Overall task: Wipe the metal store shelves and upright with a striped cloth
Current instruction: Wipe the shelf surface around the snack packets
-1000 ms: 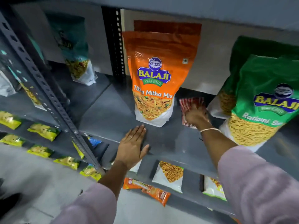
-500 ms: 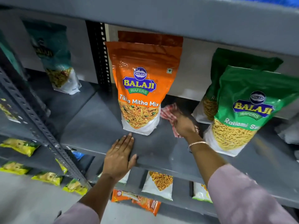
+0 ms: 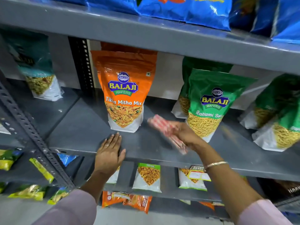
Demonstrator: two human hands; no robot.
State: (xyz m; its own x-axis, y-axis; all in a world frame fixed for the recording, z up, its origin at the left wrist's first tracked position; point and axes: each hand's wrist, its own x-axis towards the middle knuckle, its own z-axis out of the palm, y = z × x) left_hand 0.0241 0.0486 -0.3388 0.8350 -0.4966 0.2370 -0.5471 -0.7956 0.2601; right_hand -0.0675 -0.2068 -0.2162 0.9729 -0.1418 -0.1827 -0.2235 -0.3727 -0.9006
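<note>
The right hand [image 3: 186,135] grips the striped cloth [image 3: 167,132] on the grey shelf [image 3: 84,132], between the orange bag [image 3: 125,90] and green bag [image 3: 209,103]. The left hand [image 3: 110,153] lies open and flat at the shelf's near edge

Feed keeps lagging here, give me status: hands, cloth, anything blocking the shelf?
Left hand flat on shelf edge, open. Right hand gripping striped cloth, blurred. Orange pouch and green pouch flank the gap.

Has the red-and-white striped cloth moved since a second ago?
Yes. The red-and-white striped cloth came forward from behind the orange Tikha Mitha Mix pouch toward the grey metal shelf front edge, in the right hand.
</note>
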